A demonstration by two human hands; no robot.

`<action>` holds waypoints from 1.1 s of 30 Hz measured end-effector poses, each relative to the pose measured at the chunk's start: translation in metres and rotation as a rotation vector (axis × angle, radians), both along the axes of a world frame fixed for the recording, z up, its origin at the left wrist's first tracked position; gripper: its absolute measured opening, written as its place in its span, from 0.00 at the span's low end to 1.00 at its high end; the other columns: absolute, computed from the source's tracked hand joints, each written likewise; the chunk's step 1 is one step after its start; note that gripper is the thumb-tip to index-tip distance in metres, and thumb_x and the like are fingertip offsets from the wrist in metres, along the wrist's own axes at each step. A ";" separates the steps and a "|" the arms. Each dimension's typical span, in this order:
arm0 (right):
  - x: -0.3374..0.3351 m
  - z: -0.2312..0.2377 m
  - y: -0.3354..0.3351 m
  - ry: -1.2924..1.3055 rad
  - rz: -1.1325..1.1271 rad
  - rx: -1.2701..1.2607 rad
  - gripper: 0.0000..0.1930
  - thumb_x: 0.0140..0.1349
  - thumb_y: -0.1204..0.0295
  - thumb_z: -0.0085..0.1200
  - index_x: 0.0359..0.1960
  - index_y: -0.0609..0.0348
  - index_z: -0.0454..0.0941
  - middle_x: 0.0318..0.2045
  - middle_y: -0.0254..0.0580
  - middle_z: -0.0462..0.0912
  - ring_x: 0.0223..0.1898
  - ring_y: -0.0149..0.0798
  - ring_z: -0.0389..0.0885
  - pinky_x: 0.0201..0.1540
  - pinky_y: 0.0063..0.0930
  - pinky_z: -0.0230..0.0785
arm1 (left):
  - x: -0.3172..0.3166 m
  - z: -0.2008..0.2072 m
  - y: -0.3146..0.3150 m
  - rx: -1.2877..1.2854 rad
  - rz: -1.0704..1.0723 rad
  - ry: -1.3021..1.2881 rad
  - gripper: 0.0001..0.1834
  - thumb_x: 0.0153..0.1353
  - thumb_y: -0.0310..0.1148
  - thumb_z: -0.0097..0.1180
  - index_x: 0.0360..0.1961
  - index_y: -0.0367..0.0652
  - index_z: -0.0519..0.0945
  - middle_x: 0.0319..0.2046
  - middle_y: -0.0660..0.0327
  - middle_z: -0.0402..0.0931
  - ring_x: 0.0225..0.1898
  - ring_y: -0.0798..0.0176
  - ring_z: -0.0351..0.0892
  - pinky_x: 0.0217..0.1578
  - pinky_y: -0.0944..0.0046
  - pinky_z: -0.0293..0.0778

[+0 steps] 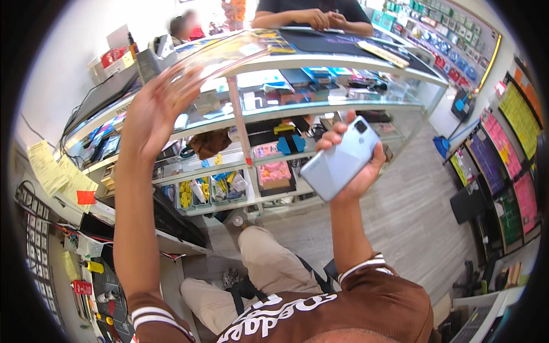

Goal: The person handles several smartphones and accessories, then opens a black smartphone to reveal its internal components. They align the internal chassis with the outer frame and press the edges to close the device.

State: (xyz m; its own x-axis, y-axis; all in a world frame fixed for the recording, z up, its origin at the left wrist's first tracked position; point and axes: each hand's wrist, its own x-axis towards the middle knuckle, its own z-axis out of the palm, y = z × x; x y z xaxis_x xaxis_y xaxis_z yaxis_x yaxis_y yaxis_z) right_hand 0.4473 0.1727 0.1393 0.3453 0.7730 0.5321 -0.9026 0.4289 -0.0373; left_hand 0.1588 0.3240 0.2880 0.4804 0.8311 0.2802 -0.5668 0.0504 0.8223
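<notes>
My right hand (355,182) is wrapped round a pale blue smartphone (341,157), its back and dark square camera block facing up. The phone is held at a tilt in front of the glass display counter. My left hand (160,103) is raised over the counter's left part, its fingers smeared by motion. By those fingertips, a see-through, blurred shape (243,54) stretches over the counter top; whether the hand holds it I cannot tell.
The glass counter (337,63) spans the far side, its shelves carrying boxes and small trays (229,186). Across it, a person's hands (323,20) rest on a dark mat. A wooden chair-like brown item (211,144) sits inside. At right hang coloured display panels (497,166).
</notes>
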 end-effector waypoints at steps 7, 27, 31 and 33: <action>-0.023 -0.012 -0.014 -0.072 0.062 -0.138 0.38 0.67 0.45 0.51 0.72 0.58 0.63 0.47 0.44 0.73 0.44 0.40 0.73 0.51 0.40 0.70 | 0.073 0.023 0.142 0.064 0.272 0.249 0.24 0.81 0.33 0.30 0.66 0.20 0.57 0.62 0.31 0.71 0.62 0.39 0.78 0.62 0.48 0.82; -0.131 -0.036 0.033 -0.926 -0.456 -0.540 0.27 0.81 0.56 0.45 0.73 0.60 0.66 0.60 0.44 0.76 0.63 0.42 0.73 0.71 0.34 0.58 | 0.047 -0.189 -0.124 0.289 0.213 0.373 0.44 0.73 0.58 0.55 0.76 0.35 0.61 0.74 0.47 0.61 0.75 0.51 0.59 0.73 0.55 0.56; -0.184 -0.067 0.020 -1.607 -0.746 -0.223 0.32 0.70 0.70 0.59 0.74 0.57 0.66 0.69 0.57 0.66 0.68 0.54 0.67 0.72 0.40 0.57 | 0.000 -0.226 -0.144 -0.407 0.441 -0.204 0.26 0.78 0.48 0.51 0.67 0.40 0.72 0.61 0.57 0.77 0.61 0.64 0.77 0.63 0.62 0.72; -0.206 -0.059 -0.007 -1.793 -0.931 -0.135 0.34 0.67 0.71 0.61 0.74 0.56 0.66 0.70 0.56 0.67 0.69 0.53 0.67 0.73 0.40 0.57 | -0.030 -0.217 -0.157 -0.354 0.510 -0.368 0.27 0.78 0.49 0.51 0.68 0.42 0.71 0.63 0.55 0.77 0.64 0.58 0.76 0.67 0.56 0.70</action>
State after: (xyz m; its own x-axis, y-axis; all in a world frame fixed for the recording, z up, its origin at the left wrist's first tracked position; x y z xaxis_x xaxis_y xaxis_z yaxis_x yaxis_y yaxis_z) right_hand 0.2412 0.1660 0.0801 -0.1643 0.7632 0.6250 0.6317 0.5680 -0.5276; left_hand 0.1287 0.1670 0.0709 -0.0653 0.9976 0.0215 -0.8279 -0.0662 0.5570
